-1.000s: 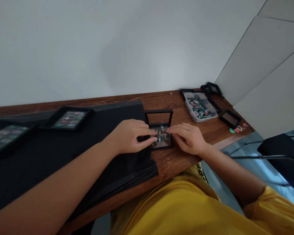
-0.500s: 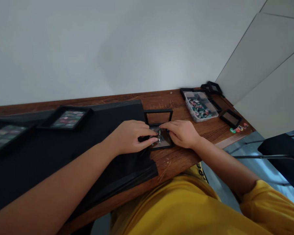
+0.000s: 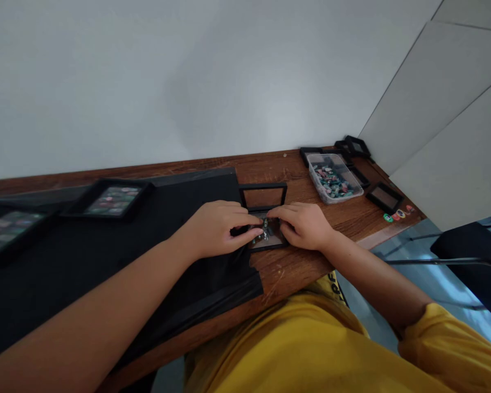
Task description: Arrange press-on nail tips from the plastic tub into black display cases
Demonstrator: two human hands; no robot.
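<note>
A small black case lies on the wooden table with its framed lid raised at the back. Small shiny pieces are inside it. My left hand reaches in from the left, thumb and index finger bent close together over the pieces. From the right, my right hand rests at the case's edge, its fingertips curled over the inside. Whatever the fingertips of either hand hold is too small to make out.
A clear tub of coloured pieces stands right of the case, black frames around it and small round stickers near. Two filled black frames lie on the black sheet at left. A white wall stands behind.
Both hands keep almost the same place over the case. The right hand's fingers have curled slightly and shifted a little.
</note>
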